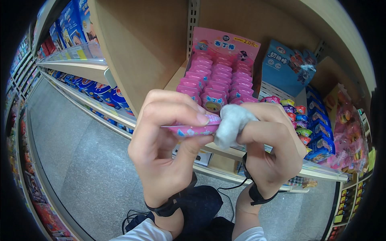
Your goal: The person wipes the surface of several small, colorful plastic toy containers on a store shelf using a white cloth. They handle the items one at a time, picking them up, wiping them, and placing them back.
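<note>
My left hand (169, 144) pinches a small pink candy pack (194, 130) with a flower print, its edge turned toward me. In my right hand (268, 138) is a bunched grey-white cloth (233, 123), which touches the pack's right end. Both hands are raised in front of a store shelf. Just beyond them stands a pink display box (226, 45) with rows of similar pink packs (214, 99). My fingers hide part of the held pack.
To the right are a blue display box (286, 67), colourful small cups (301, 125), blue packs (321, 135) and pink bagged sweets (349, 132). A wooden divider (144, 39) rises at the left. Black cables (230, 192) hang near my knees, by my wrist straps (169, 206).
</note>
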`<state>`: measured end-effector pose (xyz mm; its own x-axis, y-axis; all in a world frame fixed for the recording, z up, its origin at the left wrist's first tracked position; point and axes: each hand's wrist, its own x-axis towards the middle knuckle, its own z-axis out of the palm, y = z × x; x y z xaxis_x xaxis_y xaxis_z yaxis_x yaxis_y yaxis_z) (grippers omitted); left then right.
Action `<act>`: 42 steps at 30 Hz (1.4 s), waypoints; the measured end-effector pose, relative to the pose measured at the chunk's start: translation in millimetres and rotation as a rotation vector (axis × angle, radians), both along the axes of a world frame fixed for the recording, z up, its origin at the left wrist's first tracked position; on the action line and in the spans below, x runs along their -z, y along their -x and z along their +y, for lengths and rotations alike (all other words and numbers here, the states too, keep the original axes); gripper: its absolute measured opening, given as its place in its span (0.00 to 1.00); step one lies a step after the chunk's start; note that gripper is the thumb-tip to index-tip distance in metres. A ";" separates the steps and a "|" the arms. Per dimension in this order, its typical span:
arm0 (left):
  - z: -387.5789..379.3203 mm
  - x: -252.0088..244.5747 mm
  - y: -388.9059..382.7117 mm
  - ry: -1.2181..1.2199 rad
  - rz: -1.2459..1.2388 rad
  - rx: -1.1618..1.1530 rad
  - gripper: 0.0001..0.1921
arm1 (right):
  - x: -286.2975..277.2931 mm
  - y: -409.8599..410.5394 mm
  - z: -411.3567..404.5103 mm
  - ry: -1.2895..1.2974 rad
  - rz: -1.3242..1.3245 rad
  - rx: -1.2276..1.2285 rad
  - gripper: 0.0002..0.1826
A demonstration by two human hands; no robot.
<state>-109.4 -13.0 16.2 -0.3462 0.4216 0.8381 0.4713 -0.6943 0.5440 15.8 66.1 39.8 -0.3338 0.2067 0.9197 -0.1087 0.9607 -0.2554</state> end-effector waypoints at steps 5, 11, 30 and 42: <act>-2.8 -3.6 -6.9 0.064 -0.126 0.084 0.19 | 7.1 14.0 1.5 0.075 0.276 -0.066 0.14; 4.8 -0.5 -6.3 -0.042 -0.057 0.096 0.20 | 8.3 9.5 7.4 0.151 0.335 -0.247 0.15; 0.4 -5.6 -6.0 0.140 -0.062 0.095 0.20 | 10.5 12.2 9.7 0.572 0.738 -0.052 0.20; 13.0 0.9 -17.9 0.001 -0.323 0.347 0.19 | 22.7 23.5 -13.8 0.526 0.354 -0.210 0.31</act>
<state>-91.5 -0.1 15.3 -0.4276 0.5593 0.7102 0.0186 -0.7800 0.6255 -7.7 52.3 17.1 -0.1122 0.6210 0.7757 -0.4429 0.6675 -0.5985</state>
